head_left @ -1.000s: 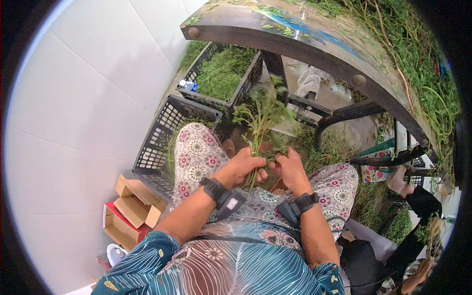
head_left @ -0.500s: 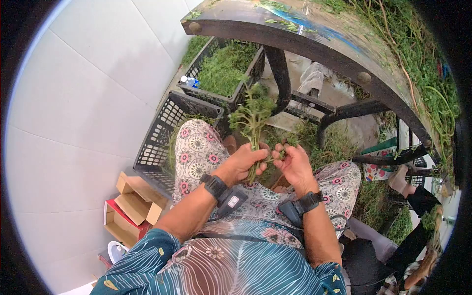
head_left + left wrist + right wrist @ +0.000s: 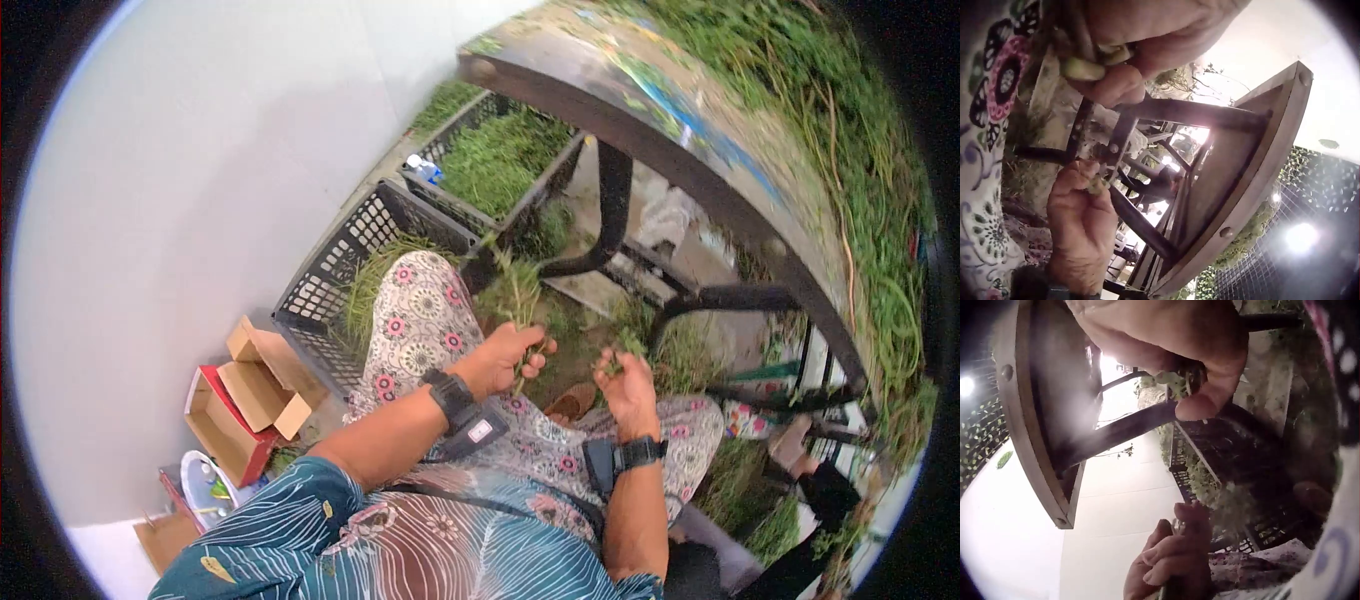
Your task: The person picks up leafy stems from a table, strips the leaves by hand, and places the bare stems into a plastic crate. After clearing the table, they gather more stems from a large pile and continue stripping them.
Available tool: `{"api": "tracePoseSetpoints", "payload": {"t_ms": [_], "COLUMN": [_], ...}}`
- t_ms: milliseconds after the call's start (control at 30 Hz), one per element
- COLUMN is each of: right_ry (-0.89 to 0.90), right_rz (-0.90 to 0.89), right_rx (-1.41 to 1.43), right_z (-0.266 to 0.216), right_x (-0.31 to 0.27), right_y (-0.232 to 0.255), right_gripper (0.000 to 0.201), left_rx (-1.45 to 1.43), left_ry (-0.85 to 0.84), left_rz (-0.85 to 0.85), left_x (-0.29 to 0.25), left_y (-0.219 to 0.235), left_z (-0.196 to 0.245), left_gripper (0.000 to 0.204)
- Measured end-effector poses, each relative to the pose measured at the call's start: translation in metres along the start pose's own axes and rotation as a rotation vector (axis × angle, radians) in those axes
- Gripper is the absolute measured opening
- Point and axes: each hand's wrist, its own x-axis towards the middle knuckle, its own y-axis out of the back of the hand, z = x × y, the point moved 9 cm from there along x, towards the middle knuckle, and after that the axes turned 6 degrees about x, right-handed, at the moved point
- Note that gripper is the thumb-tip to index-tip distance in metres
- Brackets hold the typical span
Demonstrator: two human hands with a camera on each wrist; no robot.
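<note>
In the head view my left hand (image 3: 503, 360) grips the stems of a small green bunch (image 3: 520, 285), its leafy tops pointing away from me. To its right, my right hand (image 3: 628, 385) pinches a small green sprig (image 3: 630, 345) between thumb and fingers. A gap separates the two hands. The left wrist view shows pale green stems (image 3: 1082, 69) in the left fingers, with the right hand (image 3: 1082, 231) below. From the right wrist, a leafy piece (image 3: 1175, 382) shows at the right thumb, and the left hand (image 3: 1175, 556) is lower down.
Black crates (image 3: 335, 255) with greens stand ahead and left. A table (image 3: 640, 110) piled with greens (image 3: 780, 90) arches over the front right, its dark legs (image 3: 615, 200) beneath. Loose greens lie on the floor. Open cardboard boxes (image 3: 235, 425) and a white basin (image 3: 205, 490) are left.
The right hand has moved away from the left, widening the gap, with a sprig in its fingers. The left hand still grips the bunch. The head view has shifted and tilted.
</note>
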Motion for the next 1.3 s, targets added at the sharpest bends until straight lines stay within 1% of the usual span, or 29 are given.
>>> {"api": "tracePoseSetpoints", "payload": {"t_ms": [100, 133, 167, 200, 267, 300, 333, 367, 400, 433, 467, 500, 533, 600, 633, 700, 733, 800, 833, 900, 967, 1000, 1033, 1100, 1233, 1300], "right_ry": [0.009, 0.038, 0.025, 0.016, 0.141, 0.302, 0.520, 0.843, 0.800, 0.470, 0.215, 0.221, 0.364, 0.423, 0.398, 0.338, 0.411, 0.567, 0.591, 0.636, 0.498, 0.431, 0.367, 0.237, 0.326, 0.358], "right_rz": [0.110, 0.137, 0.143, 0.151, -0.061, -0.190, -0.268, -0.368, -0.496, -0.525, -0.455, -0.328, -0.323, -0.213, -0.219, -0.232, -0.229, -0.212, -0.205, -0.196, -0.221, -0.234, -0.212, -0.162, -0.148, -0.146], "right_rx": [0.117, 0.183, 0.094, 0.006, -0.446, -0.815, -1.156, -1.630, -1.401, -0.893, -0.343, -0.415, -0.547, -0.716, -0.833, -1.061, -1.080, -1.114, -1.222, -1.440, -1.245, -1.145, -1.103, -1.014, -0.919, -0.839], "right_z": [0.009, 0.008, 0.013, 0.020, 0.029, 0.013, -0.003, -0.025, -0.041, -0.047, -0.053, -0.065, -0.079, -0.080, -0.070, -0.045, -0.037, -0.021, -0.017, -0.012, -0.013, -0.013, -0.012, -0.011, -0.014, -0.016], "right_x": [0.026, 0.024, 0.028, 0.038, 0.077, 0.071, 0.059, 0.023, 0.028, 0.042, 0.053, 0.044, 0.042, 0.028, 0.024, 0.011, 0.005, -0.006, -0.012, -0.022, -0.021, -0.020, -0.022, -0.029, -0.033, -0.037], "right_y": [0.042, 0.043, 0.049, 0.060, 0.074, 0.040, 0.002, -0.089, -0.124, -0.141, -0.157, -0.171, -0.177, -0.166, -0.156, -0.124, -0.115, -0.105, -0.105, -0.107, -0.094, -0.089, -0.084, -0.075, -0.070, -0.073], "right_gripper": [0.013, 0.012, 0.016, 0.019, 0.021, 0.019, 0.019, 0.022, 0.025, 0.030, 0.035, 0.040, 0.031, 0.027, 0.029, 0.034, 0.033, 0.032, 0.031, 0.030, 0.027, 0.026, 0.024, 0.022, 0.018, 0.017], "left_rx": [-0.029, -0.029, 0.015, 0.038, 0.087, 0.091, 0.124, 0.160, 0.196, 0.213, 0.229, 0.246, 0.234, 0.206, 0.206, 0.277, 0.322, 0.493, 0.579, 0.715, 0.704, 0.627, 0.549, 0.426, 0.277, 0.265], "left_ry": [0.013, 0.020, 0.046, 0.018, -0.038, 0.021, 0.001, -0.010, -0.013, -0.032, -0.046, -0.054, -0.065, -0.107, -0.104, -0.183, -0.222, -0.221, -0.225, -0.395, -0.395, -0.307, -0.217, -0.142, -0.055, -0.052], "left_rz": [0.022, 0.020, -0.011, -0.033, -0.078, -0.058, -0.060, -0.058, -0.052, -0.047, -0.041, -0.037, -0.047, -0.071, -0.070, -0.100, -0.118, -0.134, -0.147, -0.210, -0.282, -0.323, -0.361, -0.352, -0.292, -0.237], "left_x": [0.002, 0.003, 0.005, 0.006, 0.007, 0.006, 0.005, 0.003, 0.001, 0.002, 0.004, 0.004, 0.001, 0.000, 0.001, -0.002, -0.005, -0.001, 0.003, 0.008, 0.010, -0.001, -0.011, -0.022, -0.015, -0.008], "left_y": [0.005, 0.004, 0.002, 0.001, -0.004, -0.005, -0.008, -0.009, -0.009, -0.007, -0.006, -0.004, -0.005, -0.010, -0.009, -0.015, -0.019, -0.023, -0.024, -0.029, -0.031, -0.039, -0.047, -0.054, -0.048, -0.040], "left_z": [-0.005, -0.007, -0.010, -0.009, -0.005, -0.007, -0.002, 0.000, 0.000, 0.001, 0.001, 0.000, 0.001, 0.011, 0.011, 0.019, 0.022, 0.010, 0.004, 0.007, 0.000, 0.002, 0.002, 0.005, -0.001, -0.002], "left_gripper": [0.018, 0.020, 0.021, 0.023, 0.027, 0.034, 0.035, 0.036, 0.036, 0.037, 0.038, 0.039, 0.038, 0.036, 0.039, 0.045, 0.049, 0.055, 0.059, 0.062, 0.059, 0.056, 0.052, 0.046, 0.032, 0.028]}}
